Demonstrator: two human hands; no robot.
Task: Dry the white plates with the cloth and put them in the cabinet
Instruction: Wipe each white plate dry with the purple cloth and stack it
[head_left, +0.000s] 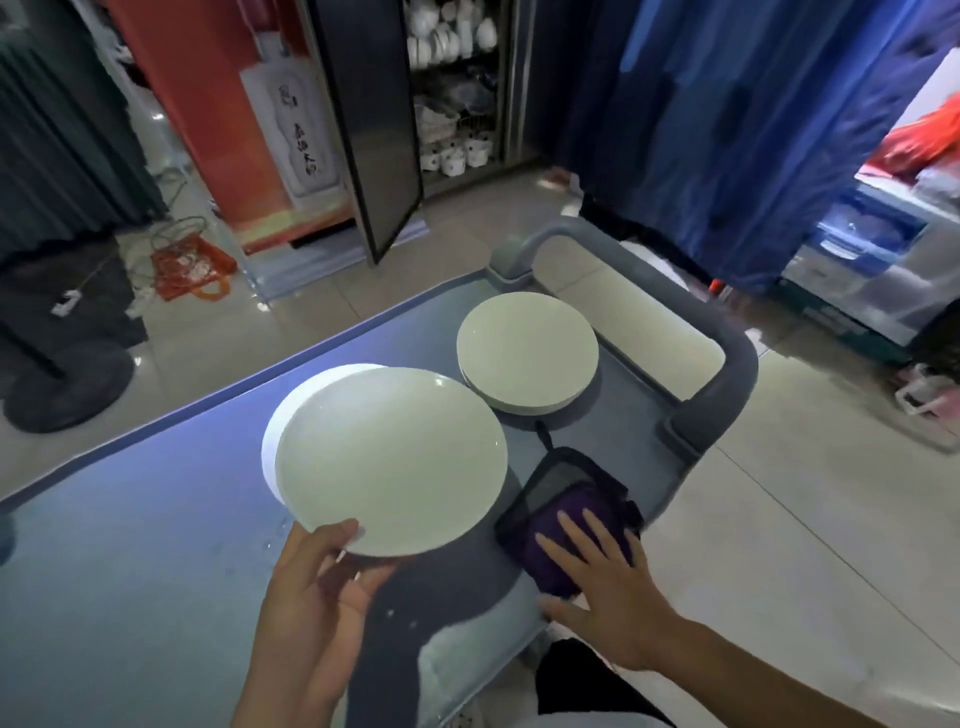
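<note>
A person stands at a grey cart (156, 545), seen from above. Their left hand (317, 587) holds a white plate (392, 460) by its near rim, thumb on top and curled fingers underneath, lifting it just above a second plate (283, 415) whose edge peeks out beyond the fingertips. The right hand (605, 587) lies flat with fingers spread and straight on a folded purple cloth (550, 558), which rests on a dark mesh pouch (563, 478) at the cart's near right corner. Further out from the right fingertips, a short stack of white plates (527, 358) sits by the cart's grey handle (727, 374). Well beyond both hands, across the floor, a cabinet (457, 88) stands with its dark door (371, 130) open and shelves full of white crockery. The plate is held at one edge only, so if wet it could slip from the thumb and drop onto the plate below. The cloth sits close to the cart's edge and a careless grab might push it off.
</note>
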